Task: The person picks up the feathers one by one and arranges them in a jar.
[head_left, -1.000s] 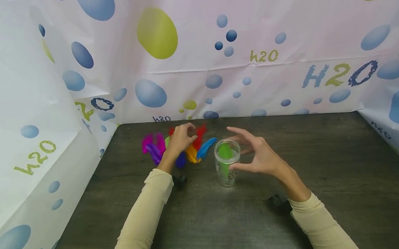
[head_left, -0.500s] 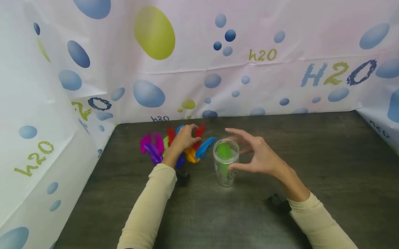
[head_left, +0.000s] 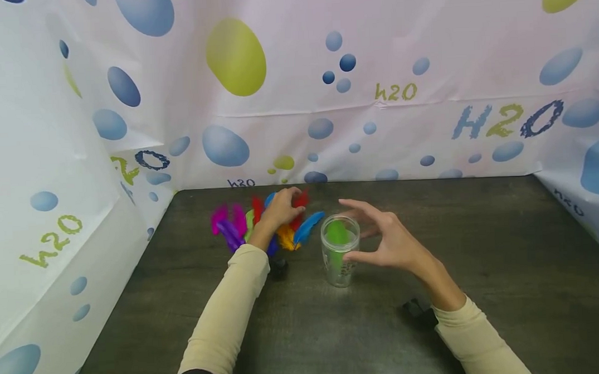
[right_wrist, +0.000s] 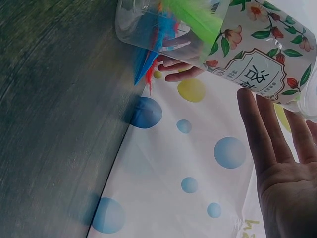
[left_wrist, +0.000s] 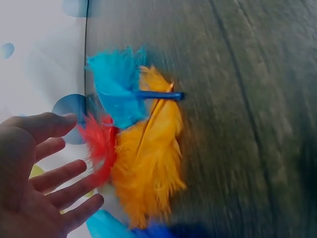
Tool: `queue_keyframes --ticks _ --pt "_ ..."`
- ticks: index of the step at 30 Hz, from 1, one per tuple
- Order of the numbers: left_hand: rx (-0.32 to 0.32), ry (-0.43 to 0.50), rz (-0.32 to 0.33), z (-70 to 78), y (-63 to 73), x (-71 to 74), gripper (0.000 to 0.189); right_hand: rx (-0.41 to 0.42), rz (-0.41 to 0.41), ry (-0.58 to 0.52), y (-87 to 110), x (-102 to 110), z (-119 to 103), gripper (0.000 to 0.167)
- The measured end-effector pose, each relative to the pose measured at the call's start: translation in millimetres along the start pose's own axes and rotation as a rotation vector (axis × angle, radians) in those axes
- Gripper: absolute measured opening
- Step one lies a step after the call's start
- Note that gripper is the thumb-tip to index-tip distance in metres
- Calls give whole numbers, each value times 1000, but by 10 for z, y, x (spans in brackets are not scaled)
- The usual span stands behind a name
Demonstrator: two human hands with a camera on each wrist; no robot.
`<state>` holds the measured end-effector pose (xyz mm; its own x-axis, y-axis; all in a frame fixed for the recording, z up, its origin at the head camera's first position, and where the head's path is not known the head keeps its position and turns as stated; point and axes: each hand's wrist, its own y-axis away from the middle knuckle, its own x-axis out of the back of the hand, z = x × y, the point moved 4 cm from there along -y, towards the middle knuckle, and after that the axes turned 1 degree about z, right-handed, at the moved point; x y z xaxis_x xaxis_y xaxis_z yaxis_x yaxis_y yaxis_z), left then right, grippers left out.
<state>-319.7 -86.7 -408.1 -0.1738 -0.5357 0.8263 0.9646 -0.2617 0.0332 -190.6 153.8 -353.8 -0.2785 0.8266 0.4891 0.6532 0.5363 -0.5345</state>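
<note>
My left hand (head_left: 279, 208) is over the feathers at the back of the table, its thumb and index finger right at a red feather (head_left: 302, 199). In the left wrist view its fingers are loosely spread beside that red feather (left_wrist: 102, 148), an orange feather (left_wrist: 148, 168) and a light blue feather (left_wrist: 116, 94). A clear jar (head_left: 339, 271) stands upright without a lid, a green feather (head_left: 336, 234) inside it. My right hand (head_left: 394, 241) is held around the jar's right side, fingers extended and thumb near its front. The right wrist view shows the jar's floral label (right_wrist: 270, 54).
Magenta feathers (head_left: 238, 217), a purple feather (head_left: 229, 234) and a pale green feather (head_left: 249, 222) lie left of my left hand. A blue feather (head_left: 308, 227) lies between it and the jar. A printed backdrop (head_left: 285, 98) rises along the table's (head_left: 306, 332) back edge.
My left hand has shifted slightly right over the feathers, and a light blue feather behind it has come into sight. The right hand and the jar stay in place.
</note>
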Motion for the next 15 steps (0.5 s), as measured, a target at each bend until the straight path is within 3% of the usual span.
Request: queue_keyframes --ticks 8,15 --pt "12 -21 93 3 -152 22 45 -1 -5 -9 -2 19 9 95" --pt "53 -37 89 -22 -258 30 43 5 -7 -14 -6 26 26 94"
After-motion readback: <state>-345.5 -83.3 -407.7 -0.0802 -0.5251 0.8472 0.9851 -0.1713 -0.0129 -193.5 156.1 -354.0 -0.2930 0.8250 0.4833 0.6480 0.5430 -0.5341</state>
